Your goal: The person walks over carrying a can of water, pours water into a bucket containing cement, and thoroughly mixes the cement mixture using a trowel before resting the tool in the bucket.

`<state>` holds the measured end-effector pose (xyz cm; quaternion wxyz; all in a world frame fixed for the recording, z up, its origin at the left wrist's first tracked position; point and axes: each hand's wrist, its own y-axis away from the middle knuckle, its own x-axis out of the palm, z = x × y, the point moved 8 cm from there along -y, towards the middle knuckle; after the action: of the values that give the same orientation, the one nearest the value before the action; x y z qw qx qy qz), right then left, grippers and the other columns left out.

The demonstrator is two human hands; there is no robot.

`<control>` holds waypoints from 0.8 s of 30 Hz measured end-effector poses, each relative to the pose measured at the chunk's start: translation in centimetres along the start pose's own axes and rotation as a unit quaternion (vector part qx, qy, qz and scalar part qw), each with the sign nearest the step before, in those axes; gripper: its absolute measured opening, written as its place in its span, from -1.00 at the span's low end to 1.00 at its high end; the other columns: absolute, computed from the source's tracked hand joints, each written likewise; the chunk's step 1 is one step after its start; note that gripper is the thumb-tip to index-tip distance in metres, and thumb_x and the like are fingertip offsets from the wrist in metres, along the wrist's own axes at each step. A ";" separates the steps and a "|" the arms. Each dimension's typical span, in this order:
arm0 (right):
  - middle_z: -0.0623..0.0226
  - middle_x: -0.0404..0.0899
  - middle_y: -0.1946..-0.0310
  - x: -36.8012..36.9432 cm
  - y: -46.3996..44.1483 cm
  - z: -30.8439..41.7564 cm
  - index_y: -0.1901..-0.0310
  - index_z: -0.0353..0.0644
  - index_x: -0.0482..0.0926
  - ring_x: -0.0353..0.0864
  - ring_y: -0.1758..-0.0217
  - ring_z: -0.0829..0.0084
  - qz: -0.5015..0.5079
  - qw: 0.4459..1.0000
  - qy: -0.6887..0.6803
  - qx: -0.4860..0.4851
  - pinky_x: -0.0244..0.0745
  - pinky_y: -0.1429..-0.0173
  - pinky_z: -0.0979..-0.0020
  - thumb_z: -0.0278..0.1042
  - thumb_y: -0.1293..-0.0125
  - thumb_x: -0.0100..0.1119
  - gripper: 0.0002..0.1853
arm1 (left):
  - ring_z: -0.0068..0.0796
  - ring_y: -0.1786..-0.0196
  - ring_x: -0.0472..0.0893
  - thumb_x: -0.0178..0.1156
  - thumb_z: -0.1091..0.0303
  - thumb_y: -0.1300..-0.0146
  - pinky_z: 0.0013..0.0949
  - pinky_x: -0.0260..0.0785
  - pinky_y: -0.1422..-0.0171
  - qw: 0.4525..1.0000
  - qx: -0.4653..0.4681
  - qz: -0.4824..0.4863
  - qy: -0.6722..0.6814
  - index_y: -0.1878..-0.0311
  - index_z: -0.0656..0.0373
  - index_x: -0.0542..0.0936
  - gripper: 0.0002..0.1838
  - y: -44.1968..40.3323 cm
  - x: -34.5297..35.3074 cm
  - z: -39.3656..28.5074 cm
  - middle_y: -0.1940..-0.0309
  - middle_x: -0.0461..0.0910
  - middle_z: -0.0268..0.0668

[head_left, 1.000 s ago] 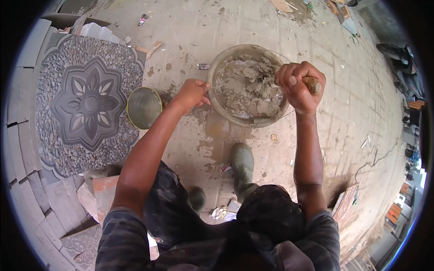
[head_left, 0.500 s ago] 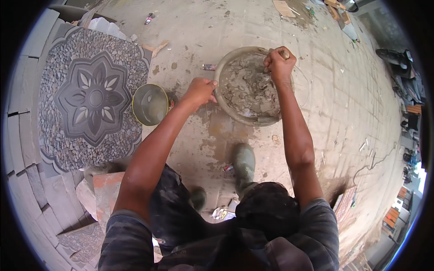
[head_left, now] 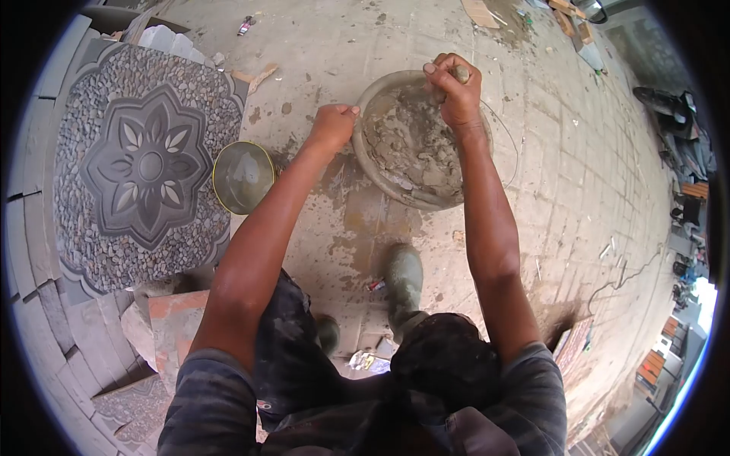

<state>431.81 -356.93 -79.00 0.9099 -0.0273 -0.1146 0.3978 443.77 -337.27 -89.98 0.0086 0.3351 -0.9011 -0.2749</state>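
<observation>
A round bucket [head_left: 366, 162] of wet grey mortar [head_left: 414, 144] stands on the floor in front of me. My left hand [head_left: 334, 125] pinches its left rim, thumb and fingers closed. Over the upper right of the bucket, my right hand [head_left: 458, 90] is wrapped around what looks like a trowel [head_left: 460, 74]; the rounded end of its handle pokes out of my fist. The hand and the mortar hide its lower part. Left of my left forearm sits a smaller pail [head_left: 243, 176] with a yellow rim and greyish water inside.
A large pebbled tile [head_left: 150, 166] with a flower relief lies at the left, beside stacked grey blocks [head_left: 32, 235]. My boot [head_left: 404, 277] stands just below the bucket. A thin wire handle [head_left: 516, 152] loops out on the bucket's right. Wood scraps lie at the upper right.
My right hand has moved up and slightly left with the tool, and its grip has turned. The left hand sits higher on the rim. The mortar's surface has been shifted about.
</observation>
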 end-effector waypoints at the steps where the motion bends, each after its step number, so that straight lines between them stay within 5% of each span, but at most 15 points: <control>1: 0.43 0.53 0.56 0.7 0.8 -0.4 0.54 -0.17 0.51 0.50 0.53 0.59 0.054 0.998 0.028 -0.008 0.34 0.45 0.51 -0.52 -0.16 0.40 -0.77 | -0.48 0.30 0.57 0.09 0.10 -0.56 -0.27 0.44 0.14 1.000 -0.007 0.016 0.003 0.02 0.29 0.67 -0.61 -0.1 0.0 0.1 0.27 0.69 -0.28; 3: 0.45 0.52 0.58 2.1 2.7 -0.6 0.57 -0.16 0.50 0.51 0.50 0.59 0.160 0.983 0.084 -0.027 0.33 0.45 0.51 -0.51 -0.16 0.41 -0.75 | -0.36 0.15 0.63 0.02 0.06 -0.59 -0.22 0.49 0.01 0.989 -0.121 0.062 0.060 -0.11 0.28 0.59 -0.57 0.9 0.2 2.0 0.12 0.68 -0.23; 7: 0.41 0.52 0.55 -1.0 5.6 1.9 0.57 -0.19 0.51 0.53 0.46 0.56 0.164 0.984 0.023 -0.062 0.34 0.42 0.50 -0.51 -0.19 0.41 -0.73 | -0.22 -0.04 0.63 -0.12 -0.03 -0.62 0.00 0.47 -0.25 0.932 -0.306 0.157 0.115 -0.26 0.20 0.42 -0.52 7.5 0.4 4.6 -0.08 0.59 -0.17; 10: 0.35 0.54 0.49 -3.3 5.3 4.6 0.55 -0.23 0.51 0.52 0.45 0.52 -0.009 0.998 -0.048 -0.039 0.42 0.38 0.46 -0.50 -0.27 0.39 -0.72 | -0.20 -0.13 0.64 -0.08 -0.03 -0.61 0.07 0.47 -0.26 0.892 -0.270 0.292 0.214 -0.14 0.10 0.40 -0.62 10.5 3.6 5.6 0.02 0.56 -0.28; 12: 0.33 0.54 0.53 -3.8 4.2 6.7 0.52 -0.25 0.52 0.54 0.48 0.49 -0.117 0.983 -0.094 -0.109 0.44 0.37 0.45 -0.47 -0.32 0.37 -0.73 | -0.19 -0.16 0.62 -0.09 -0.04 -0.61 0.09 0.46 -0.28 0.907 -0.239 0.233 0.258 -0.15 0.06 0.40 -0.63 10.5 4.8 6.5 -0.03 0.54 -0.27; 18: 0.27 0.53 0.61 0.3 0.3 7.8 0.43 -0.26 0.52 0.48 0.58 0.50 -0.035 0.978 -0.123 -0.164 0.43 0.43 0.42 -0.38 -0.36 0.37 -0.74 | -0.45 0.15 0.59 -0.07 -0.01 -0.62 -0.20 0.48 0.04 0.941 -0.207 0.115 0.241 -0.02 -0.05 0.45 -0.73 9.4 4.8 5.8 0.16 0.56 -0.40; 20: 0.33 0.55 0.60 2.4 -1.6 3.6 0.42 -0.21 0.52 0.45 0.59 0.57 0.033 0.991 -0.084 -0.097 0.38 0.49 0.47 -0.32 -0.34 0.41 -0.73 | -0.57 0.29 0.53 -0.06 0.00 -0.62 -0.34 0.39 0.19 0.959 -0.179 0.090 0.199 0.03 -0.07 0.45 -0.75 7.8 3.7 5.6 0.26 0.55 -0.45; 23: 0.38 0.56 0.60 4.1 -2.0 0.1 0.43 -0.17 0.53 0.44 0.60 0.64 0.010 1.000 0.006 0.022 0.32 0.52 0.54 -0.24 -0.31 0.46 -0.70 | -0.63 0.46 0.42 -0.03 0.02 -0.61 -0.45 0.25 0.37 0.978 -0.127 0.048 0.156 0.09 -0.03 0.47 -0.74 3.9 0.6 4.6 0.40 0.51 -0.47; 24: 0.38 0.56 0.60 3.9 -1.8 0.2 0.44 -0.17 0.53 0.43 0.61 0.65 -0.028 0.999 0.015 -0.012 0.31 0.53 0.55 -0.23 -0.29 0.48 -0.68 | -0.61 0.49 0.40 -0.02 0.05 -0.60 -0.45 0.23 0.42 0.982 -0.109 0.044 0.150 0.11 0.03 0.49 -0.72 2.5 -0.4 4.0 0.43 0.50 -0.45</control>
<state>435.56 -355.32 -77.80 0.9217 -0.0408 -0.1068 0.3708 441.75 -333.53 -92.02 0.1923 0.3296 -0.8682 -0.3171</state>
